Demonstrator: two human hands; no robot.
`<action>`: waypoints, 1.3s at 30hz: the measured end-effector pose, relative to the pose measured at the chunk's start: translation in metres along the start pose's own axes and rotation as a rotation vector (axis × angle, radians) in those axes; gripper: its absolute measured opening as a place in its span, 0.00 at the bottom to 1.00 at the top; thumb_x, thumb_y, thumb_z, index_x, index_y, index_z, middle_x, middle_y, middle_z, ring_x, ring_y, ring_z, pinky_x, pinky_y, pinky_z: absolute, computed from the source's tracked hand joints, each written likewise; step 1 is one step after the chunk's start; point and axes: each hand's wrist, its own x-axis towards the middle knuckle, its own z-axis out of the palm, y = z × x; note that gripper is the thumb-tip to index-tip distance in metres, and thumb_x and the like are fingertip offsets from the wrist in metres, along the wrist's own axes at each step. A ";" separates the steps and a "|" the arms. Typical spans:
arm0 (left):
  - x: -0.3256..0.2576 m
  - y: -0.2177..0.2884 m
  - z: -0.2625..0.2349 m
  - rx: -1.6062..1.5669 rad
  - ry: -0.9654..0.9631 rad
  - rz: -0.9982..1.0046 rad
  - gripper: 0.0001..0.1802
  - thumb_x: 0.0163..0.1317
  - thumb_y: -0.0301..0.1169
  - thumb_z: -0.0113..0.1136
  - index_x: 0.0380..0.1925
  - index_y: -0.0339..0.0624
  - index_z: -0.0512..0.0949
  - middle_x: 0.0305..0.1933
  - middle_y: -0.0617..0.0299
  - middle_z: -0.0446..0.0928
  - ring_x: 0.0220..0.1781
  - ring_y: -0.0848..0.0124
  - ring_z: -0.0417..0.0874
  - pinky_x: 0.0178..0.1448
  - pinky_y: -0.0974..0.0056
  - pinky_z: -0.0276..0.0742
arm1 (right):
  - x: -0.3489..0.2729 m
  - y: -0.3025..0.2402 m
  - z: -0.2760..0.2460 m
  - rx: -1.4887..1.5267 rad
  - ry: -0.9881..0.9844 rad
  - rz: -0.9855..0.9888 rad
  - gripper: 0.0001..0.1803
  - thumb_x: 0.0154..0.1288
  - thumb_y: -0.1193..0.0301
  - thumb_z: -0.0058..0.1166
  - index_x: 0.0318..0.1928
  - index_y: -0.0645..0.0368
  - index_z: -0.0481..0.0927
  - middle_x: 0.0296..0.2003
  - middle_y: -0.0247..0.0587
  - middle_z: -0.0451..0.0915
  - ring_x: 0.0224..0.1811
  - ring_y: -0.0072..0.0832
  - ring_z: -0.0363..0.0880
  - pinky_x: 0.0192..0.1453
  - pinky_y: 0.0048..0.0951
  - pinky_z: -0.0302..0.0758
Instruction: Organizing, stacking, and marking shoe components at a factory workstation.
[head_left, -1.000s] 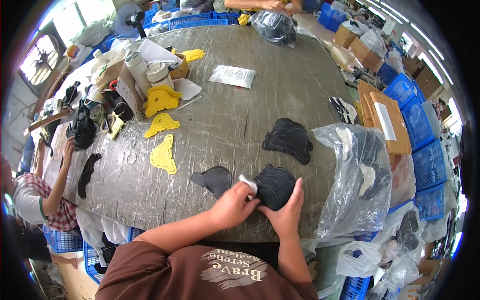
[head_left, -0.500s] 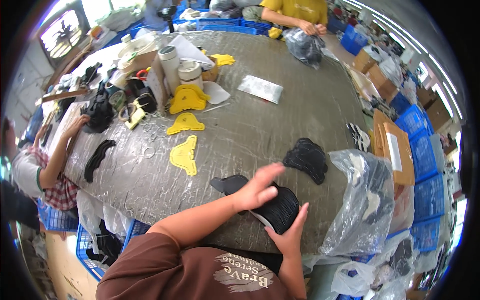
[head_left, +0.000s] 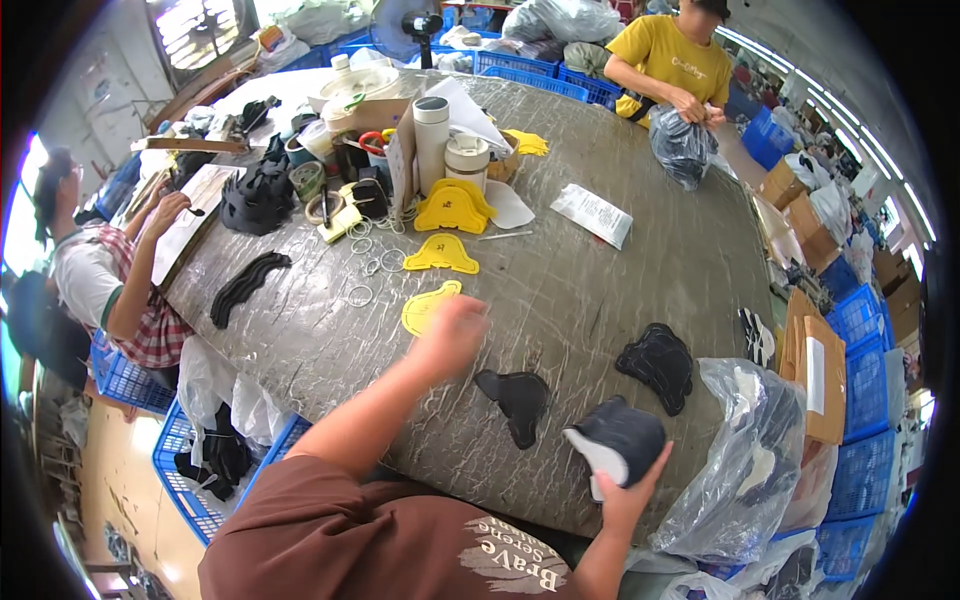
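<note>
**Left hand out over the yellow pattern, right hand holding the dark stack**

While the left hand stretches forward across the grey tabletop, it is blurred with motion, so I cannot tell how far its fingers are spread or whether they touch anything; it sits right over the near edge of a yellow pattern piece. Down at the near rim, the right hand is curled from below around a folded stack of dark cut pieces with a pale edge, fingers closed firmly on it.

Between the two hands lies one flat black cut piece. Just beyond the right hand sits another black piece, and right beside that hand a clear plastic bag slumps over the table edge.

Risks from here: the stack is gripped only at its lower end, right at the rim, so a loosened hold could let layers fan out or drop off the edge. The fast-moving left hand could skid the thin yellow piece, or catch the loose metal rings scattered just past it. A person in a yellow shirt works a dark bag far across from both hands.
</note>
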 end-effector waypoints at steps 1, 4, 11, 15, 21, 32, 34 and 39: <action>0.011 -0.028 -0.036 0.184 0.146 -0.051 0.15 0.54 0.33 0.65 0.41 0.37 0.79 0.48 0.47 0.77 0.54 0.52 0.75 0.57 0.54 0.71 | 0.003 0.010 -0.001 0.346 0.078 0.009 0.56 0.36 0.77 0.63 0.71 0.64 0.52 0.61 0.51 0.67 0.64 0.40 0.66 0.70 0.39 0.60; 0.007 -0.086 -0.111 0.657 0.296 -0.062 0.13 0.51 0.31 0.66 0.37 0.37 0.79 0.40 0.50 0.77 0.48 0.51 0.74 0.55 0.53 0.71 | 0.011 0.030 -0.007 0.907 0.065 0.195 0.42 0.43 0.73 0.61 0.63 0.66 0.65 0.56 0.47 0.73 0.60 0.40 0.72 0.68 0.39 0.64; 0.001 -0.066 -0.077 0.435 0.176 0.283 0.02 0.58 0.24 0.56 0.29 0.36 0.75 0.33 0.50 0.77 0.41 0.51 0.77 0.49 0.53 0.71 | -0.025 -0.002 0.037 1.045 0.175 0.689 0.27 0.46 0.73 0.50 0.51 0.68 0.72 0.48 0.45 0.77 0.52 0.37 0.76 0.54 0.41 0.76; -0.025 0.004 -0.004 -0.173 -0.334 0.122 0.05 0.58 0.16 0.53 0.30 0.35 0.75 0.32 0.59 0.80 0.36 0.72 0.80 0.43 0.67 0.75 | -0.011 0.008 0.079 1.418 -0.595 0.365 0.38 0.45 0.71 0.65 0.60 0.67 0.68 0.51 0.46 0.78 0.54 0.35 0.78 0.59 0.34 0.74; -0.030 0.054 0.056 -0.901 -0.647 -0.134 0.06 0.57 0.19 0.58 0.35 0.36 0.76 0.35 0.56 0.81 0.35 0.71 0.82 0.41 0.67 0.78 | -0.006 -0.016 0.071 1.410 -0.638 0.322 0.42 0.48 0.67 0.65 0.64 0.67 0.63 0.54 0.49 0.76 0.55 0.36 0.78 0.60 0.34 0.74; -0.008 0.002 0.038 -1.296 -1.086 -0.389 0.25 0.64 0.55 0.54 0.25 0.43 0.69 0.18 0.72 0.55 0.16 0.78 0.53 0.19 0.69 0.51 | 0.001 -0.019 -0.009 1.476 -0.461 0.143 0.47 0.42 0.72 0.64 0.66 0.69 0.59 0.59 0.51 0.72 0.60 0.38 0.73 0.65 0.36 0.69; 0.009 0.022 0.036 -1.417 -1.086 -0.447 0.28 0.64 0.58 0.51 0.28 0.41 0.71 0.20 0.72 0.56 0.17 0.79 0.53 0.20 0.70 0.52 | 0.007 -0.030 -0.016 1.182 -0.517 0.046 0.50 0.41 0.73 0.67 0.68 0.65 0.58 0.61 0.48 0.70 0.62 0.37 0.71 0.65 0.34 0.67; -0.003 0.123 0.034 -0.861 -1.285 0.463 0.35 0.60 0.55 0.59 0.53 0.34 0.73 0.27 0.66 0.70 0.24 0.73 0.69 0.25 0.68 0.63 | 0.011 -0.028 0.003 -0.071 -0.327 -0.303 0.55 0.36 0.63 0.74 0.67 0.60 0.57 0.58 0.55 0.69 0.62 0.47 0.68 0.66 0.40 0.64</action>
